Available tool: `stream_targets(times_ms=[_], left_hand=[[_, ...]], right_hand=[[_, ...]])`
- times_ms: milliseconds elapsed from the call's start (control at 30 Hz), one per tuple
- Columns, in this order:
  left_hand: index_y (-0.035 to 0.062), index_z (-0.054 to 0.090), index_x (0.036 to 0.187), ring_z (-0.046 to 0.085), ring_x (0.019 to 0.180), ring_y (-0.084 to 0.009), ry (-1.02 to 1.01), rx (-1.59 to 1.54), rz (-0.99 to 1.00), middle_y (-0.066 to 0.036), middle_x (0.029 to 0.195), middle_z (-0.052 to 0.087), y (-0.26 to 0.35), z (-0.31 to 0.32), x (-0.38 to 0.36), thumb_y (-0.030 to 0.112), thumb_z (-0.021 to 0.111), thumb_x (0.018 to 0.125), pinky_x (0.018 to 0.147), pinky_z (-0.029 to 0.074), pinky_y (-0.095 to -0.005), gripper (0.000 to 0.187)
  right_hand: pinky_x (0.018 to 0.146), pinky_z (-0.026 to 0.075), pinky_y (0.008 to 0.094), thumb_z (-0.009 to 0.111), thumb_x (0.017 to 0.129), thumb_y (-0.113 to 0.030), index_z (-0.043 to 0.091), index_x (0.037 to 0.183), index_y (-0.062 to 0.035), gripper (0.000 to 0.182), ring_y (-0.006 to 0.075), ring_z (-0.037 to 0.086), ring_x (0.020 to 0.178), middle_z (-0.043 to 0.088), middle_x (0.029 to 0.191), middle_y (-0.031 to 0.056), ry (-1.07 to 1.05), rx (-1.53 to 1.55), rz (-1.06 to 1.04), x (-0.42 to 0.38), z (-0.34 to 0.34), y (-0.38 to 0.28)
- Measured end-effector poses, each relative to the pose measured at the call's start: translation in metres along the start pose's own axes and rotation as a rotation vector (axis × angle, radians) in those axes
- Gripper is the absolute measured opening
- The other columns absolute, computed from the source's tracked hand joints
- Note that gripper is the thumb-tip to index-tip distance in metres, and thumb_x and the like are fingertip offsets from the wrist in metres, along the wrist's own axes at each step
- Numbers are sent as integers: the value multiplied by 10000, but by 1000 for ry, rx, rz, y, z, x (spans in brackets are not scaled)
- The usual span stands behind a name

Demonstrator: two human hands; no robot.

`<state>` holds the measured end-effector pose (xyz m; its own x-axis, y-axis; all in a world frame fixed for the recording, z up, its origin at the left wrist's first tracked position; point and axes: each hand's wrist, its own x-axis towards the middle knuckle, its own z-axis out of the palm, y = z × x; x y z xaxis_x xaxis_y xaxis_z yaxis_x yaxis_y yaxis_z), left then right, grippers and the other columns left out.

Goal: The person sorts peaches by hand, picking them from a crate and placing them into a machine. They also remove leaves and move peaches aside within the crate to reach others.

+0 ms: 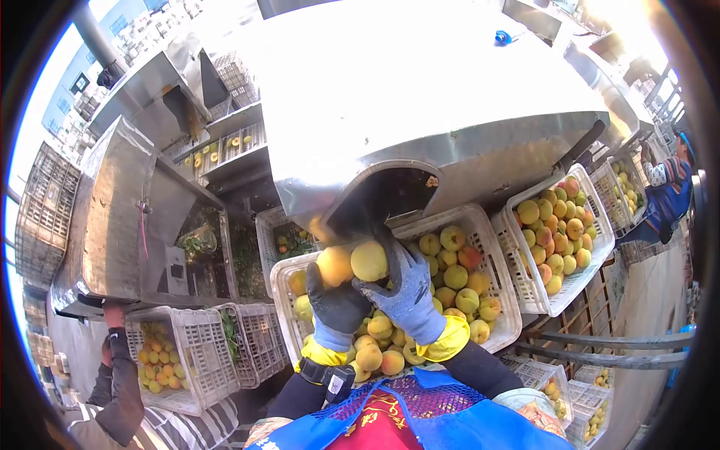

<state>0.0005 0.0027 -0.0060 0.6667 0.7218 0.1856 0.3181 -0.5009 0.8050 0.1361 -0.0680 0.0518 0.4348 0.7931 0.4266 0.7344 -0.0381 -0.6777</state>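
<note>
Over the crate [513, 324], long axis crosswise, left hand [409, 292] and right hand [337, 306], fingers cupped around peaches [369, 260].

Right side: crate [525, 298] of peaches, tilted; past it, person in blue [670, 191] beside another filled crate [609, 201]. Lower right: two metal rails [607, 361], small crates [587, 411] with fruit below them. Left side: big metal bin [109, 217], pink cord [143, 231] hanging on it, crate stack [46, 214] at its outer side. Below bin: peach crate [204, 345], person in striped top [176, 426] near it, crate with leaves [259, 346] alongside. Upper left: pole [91, 36], pale blue building [73, 69] behind.
</note>
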Motion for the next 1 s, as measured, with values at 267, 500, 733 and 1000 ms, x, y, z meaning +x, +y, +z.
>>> stream_targets(times_ms=[267,500,733,1000], left_hand=[[55,529,1335,521,1222,-330,137,-1664,-590,-159,1270,583,-12,4,1,594,775,792,1143,368,-514,804],[130,532,1367,590,1194,-281,-27,-1752,-719,-99,1319,600,18,-21,17,674,477,966,1024,472,-496,678],[59,481,1437,546,1300,-265,-145,-1644,-433,-135,1417,555,5,-5,9,433,529,1029,1089,461,-419,556],[18,564,1350,662,1103,-210,-113,-724,-551,-126,1188,687,-17,5,-25,147,630,950,955,512,-339,425]], right_hand=[[1018,410,549,810,738,-362,552,1352,-49,736,422,554,1165,615,1240,195,140,-311,-184,45,24,35],[964,437,540,804,761,-335,624,1202,-14,575,433,576,1105,638,1160,214,283,-269,-246,87,23,36],[1044,414,537,826,728,-469,551,1359,-50,806,424,571,1150,623,1273,202,-15,62,-29,0,23,8],[1047,408,547,832,747,-436,532,1366,-10,809,435,578,1129,635,1218,195,154,-223,-141,24,32,49]])
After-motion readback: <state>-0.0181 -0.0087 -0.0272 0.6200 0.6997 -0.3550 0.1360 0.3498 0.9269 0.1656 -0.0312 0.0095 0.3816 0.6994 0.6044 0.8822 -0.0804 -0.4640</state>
